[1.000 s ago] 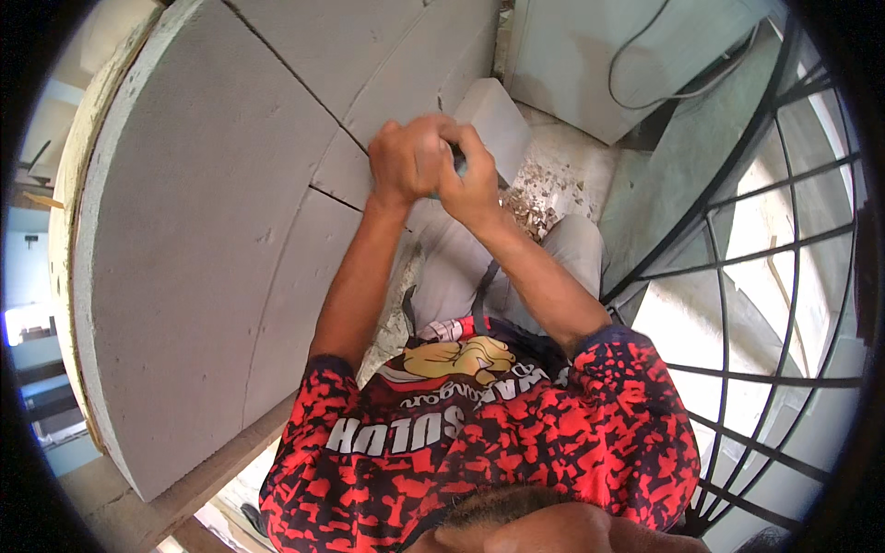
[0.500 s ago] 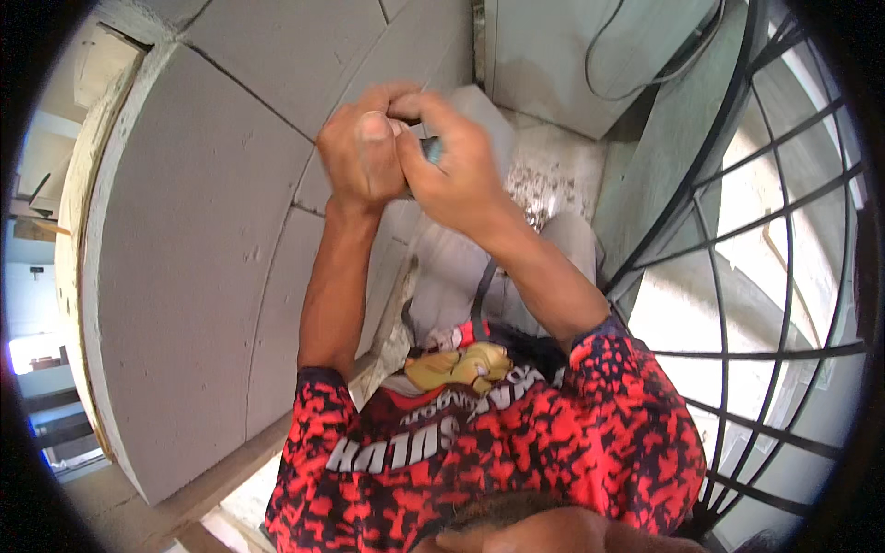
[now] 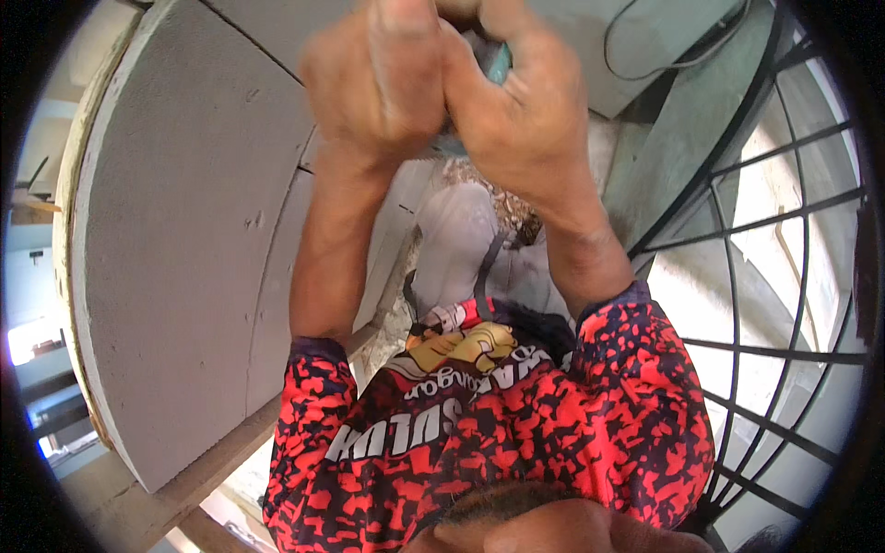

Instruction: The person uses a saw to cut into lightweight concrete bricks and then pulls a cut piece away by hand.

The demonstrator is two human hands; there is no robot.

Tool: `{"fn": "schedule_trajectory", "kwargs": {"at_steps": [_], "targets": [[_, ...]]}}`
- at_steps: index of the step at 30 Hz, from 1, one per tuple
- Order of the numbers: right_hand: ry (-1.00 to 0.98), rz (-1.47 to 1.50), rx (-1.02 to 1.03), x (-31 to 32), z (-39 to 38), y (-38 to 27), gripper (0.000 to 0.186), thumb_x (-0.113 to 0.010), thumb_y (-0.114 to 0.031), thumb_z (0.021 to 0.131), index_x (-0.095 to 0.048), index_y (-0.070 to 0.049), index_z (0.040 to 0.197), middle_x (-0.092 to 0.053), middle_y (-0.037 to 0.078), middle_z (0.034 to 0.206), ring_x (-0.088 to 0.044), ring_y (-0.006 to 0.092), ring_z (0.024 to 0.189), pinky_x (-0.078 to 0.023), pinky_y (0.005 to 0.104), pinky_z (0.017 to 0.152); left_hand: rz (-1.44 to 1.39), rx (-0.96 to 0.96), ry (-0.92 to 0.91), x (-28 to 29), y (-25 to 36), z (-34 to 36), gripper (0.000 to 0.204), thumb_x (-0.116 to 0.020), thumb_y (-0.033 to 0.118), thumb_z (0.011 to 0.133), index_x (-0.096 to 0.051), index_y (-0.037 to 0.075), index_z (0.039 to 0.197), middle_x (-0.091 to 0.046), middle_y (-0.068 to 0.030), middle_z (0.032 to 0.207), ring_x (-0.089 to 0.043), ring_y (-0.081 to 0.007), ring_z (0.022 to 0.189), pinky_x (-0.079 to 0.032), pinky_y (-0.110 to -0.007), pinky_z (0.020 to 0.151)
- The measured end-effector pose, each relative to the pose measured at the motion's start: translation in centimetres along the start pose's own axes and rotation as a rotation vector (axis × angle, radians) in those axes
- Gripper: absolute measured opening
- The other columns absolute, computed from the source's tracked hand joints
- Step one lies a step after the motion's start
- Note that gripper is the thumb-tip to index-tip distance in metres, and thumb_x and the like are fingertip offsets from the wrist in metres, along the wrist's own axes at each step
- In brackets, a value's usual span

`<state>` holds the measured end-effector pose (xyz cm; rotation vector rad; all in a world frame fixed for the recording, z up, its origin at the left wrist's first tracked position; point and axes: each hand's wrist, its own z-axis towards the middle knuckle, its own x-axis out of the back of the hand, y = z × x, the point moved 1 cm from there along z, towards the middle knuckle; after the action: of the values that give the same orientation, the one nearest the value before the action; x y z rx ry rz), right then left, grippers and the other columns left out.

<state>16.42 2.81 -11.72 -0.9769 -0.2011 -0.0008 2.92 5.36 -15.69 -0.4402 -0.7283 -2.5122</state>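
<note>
Both my hands are raised together at the upper middle, pressed against each other and closed. My right hand (image 3: 525,106) curls round a dark thing with a teal part (image 3: 499,64), which shows between its thumb and fingers. Beside it, my left hand (image 3: 373,88) is closed in a fist with the thumb on top. What the left fingers grip is hidden. A blurred greyish edge (image 3: 450,145) peeks out beneath the hands; I cannot tell whether it belongs to the held thing.
A grey panelled wall (image 3: 184,249) with seams stands close on the left. On the right curves a black metal railing (image 3: 788,207). A cable (image 3: 636,69) hangs before a pale panel at the upper right. Debris (image 3: 507,207) lies on the floor beyond my legs (image 3: 456,235).
Both hands have risen, still joined, and look larger. They now cover the light grey angular shape that showed behind the right hand.
</note>
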Motion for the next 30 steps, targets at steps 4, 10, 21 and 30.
{"fn": "schedule_trajectory", "kwargs": {"at_steps": [4,10,21,30], "targets": [[0.287,-0.076,0.06,-4.7,-2.0,12.5,0.021,-0.056,-0.011,0.087,-0.06,-0.001,0.105,-0.064,0.021,0.1,-0.064,0.035,0.091,-0.05,0.0374,0.077,0.229,-0.103,-0.054,-4.7,-8.1,-3.3,0.037,-0.042,0.032,0.092,-0.062,0.004,0.081,-0.058,-0.0117,0.06,-0.056,-0.0325,0.051,-0.045,-0.04,0.047],[0.142,-0.006,0.039,0.9,2.3,1.5,0.02,-0.057,-0.012,0.087,-0.06,-0.002,0.103,-0.064,0.02,0.095,-0.065,0.0348,0.086,-0.05,0.0353,0.073,-0.179,0.017,0.0,-1.4,-0.4,5.1,0.036,-0.039,0.03,0.094,-0.063,0.007,0.082,-0.057,-0.0118,0.06,-0.056,-0.0322,0.052,-0.044,-0.039,0.05],[0.101,-0.082,-0.035,-1.3,-0.7,4.5,0.022,-0.055,-0.012,0.088,-0.06,0.0,0.106,-0.064,0.023,0.098,-0.064,0.0389,0.09,-0.05,0.0372,0.077,0.07,-0.016,0.008,-2.3,-2.3,1.4,0.03,-0.048,0.026,0.087,-0.065,0.001,0.087,-0.058,-0.0139,0.065,-0.054,-0.0297,0.052,-0.043,-0.038,0.048],[0.176,0.003,-0.089,-4.9,-1.2,10.0,0.016,-0.058,-0.01,0.087,-0.062,-0.003,0.101,-0.066,0.017,0.092,-0.065,0.0318,0.087,-0.049,0.0364,0.076,0.093,-0.015,-0.11,-2.6,-7.1,-2.1,0.038,-0.048,0.034,0.089,-0.064,-0.001,0.089,-0.062,-0.0121,0.07,-0.057,-0.026,0.054,-0.044,-0.036,0.048]]}}
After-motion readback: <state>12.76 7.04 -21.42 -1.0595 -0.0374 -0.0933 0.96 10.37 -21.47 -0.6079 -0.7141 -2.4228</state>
